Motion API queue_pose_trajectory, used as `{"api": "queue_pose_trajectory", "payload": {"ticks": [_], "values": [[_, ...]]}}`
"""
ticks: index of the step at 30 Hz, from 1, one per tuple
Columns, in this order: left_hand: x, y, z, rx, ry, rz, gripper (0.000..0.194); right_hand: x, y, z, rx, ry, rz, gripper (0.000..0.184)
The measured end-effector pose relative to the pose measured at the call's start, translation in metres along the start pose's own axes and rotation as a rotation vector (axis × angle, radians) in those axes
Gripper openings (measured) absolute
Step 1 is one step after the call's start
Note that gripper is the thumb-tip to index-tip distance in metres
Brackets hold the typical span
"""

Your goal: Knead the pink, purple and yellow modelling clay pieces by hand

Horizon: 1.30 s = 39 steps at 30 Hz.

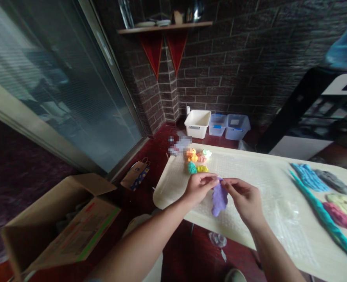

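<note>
A thin, limp strip of purple modelling clay with uneven edges hangs down over the near edge of the table. My left hand pinches its top from the left, thumb against fingers. From the right, my right hand grips the same top edge, its fingertips nearly touching the left ones. Just beyond my left hand lie a teal lump and a yellow lump. Orange lumps and a pale green lump sit behind them.
Bubble wrap covers part of the pale table. On the right lie a long teal roll, blue, grey and pink pieces. An open cardboard box stands at left; plastic bins line the wall.
</note>
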<state>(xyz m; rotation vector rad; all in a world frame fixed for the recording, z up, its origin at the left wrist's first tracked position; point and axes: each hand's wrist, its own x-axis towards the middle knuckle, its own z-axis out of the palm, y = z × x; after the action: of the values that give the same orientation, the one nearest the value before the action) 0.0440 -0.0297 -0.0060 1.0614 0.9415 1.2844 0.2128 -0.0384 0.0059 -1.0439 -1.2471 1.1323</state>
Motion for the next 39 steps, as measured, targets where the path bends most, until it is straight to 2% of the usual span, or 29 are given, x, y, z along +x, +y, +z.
{"api": "queue_pose_trajectory", "payload": {"ticks": [6,10,13,17,20,23,25,28,30,32,33,35,39], "values": [[0.005,0.0,-0.007,-0.053,-0.018,-0.067,0.036,0.003,0.009,0.006,0.043,0.023,0.023,0.024],[0.011,0.005,-0.008,-0.116,-0.061,-0.137,0.037,0.008,0.017,0.011,0.125,0.088,0.076,0.021],[0.014,0.008,-0.009,-0.155,-0.041,-0.172,0.038,0.01,0.017,0.015,0.174,0.104,0.132,0.024],[0.021,0.014,-0.013,-0.256,0.096,-0.152,0.036,0.009,0.015,0.023,0.195,-0.043,0.18,0.034],[0.026,0.019,-0.018,-0.343,0.173,-0.127,0.035,0.005,0.018,0.027,0.126,-0.162,0.242,0.028],[0.029,0.023,-0.023,-0.386,0.196,-0.103,0.034,0.002,0.023,0.029,0.066,-0.196,0.311,0.027],[0.03,0.026,-0.026,-0.398,0.198,-0.103,0.036,0.004,0.026,0.027,0.007,-0.169,0.273,0.025],[0.03,0.03,-0.031,-0.412,0.171,-0.18,0.043,0.01,0.028,0.017,-0.126,-0.033,0.023,0.024],[0.029,0.031,-0.035,-0.433,0.081,-0.317,0.046,0.015,0.028,0.009,-0.193,0.06,-0.154,0.025],[0.029,0.03,-0.038,-0.452,-0.053,-0.473,0.044,0.019,0.026,0.003,-0.239,0.097,-0.242,0.024],[0.029,0.028,-0.04,-0.45,-0.11,-0.521,0.041,0.02,0.026,0.001,-0.255,0.1,-0.253,0.024],[0.029,0.024,-0.042,-0.416,-0.167,-0.533,0.034,0.022,0.025,0.0,-0.273,0.096,-0.244,0.026],[0.033,0.017,-0.044,-0.333,-0.137,-0.437,0.03,0.025,0.023,0.004,-0.17,0.194,-0.119,0.045]]}}
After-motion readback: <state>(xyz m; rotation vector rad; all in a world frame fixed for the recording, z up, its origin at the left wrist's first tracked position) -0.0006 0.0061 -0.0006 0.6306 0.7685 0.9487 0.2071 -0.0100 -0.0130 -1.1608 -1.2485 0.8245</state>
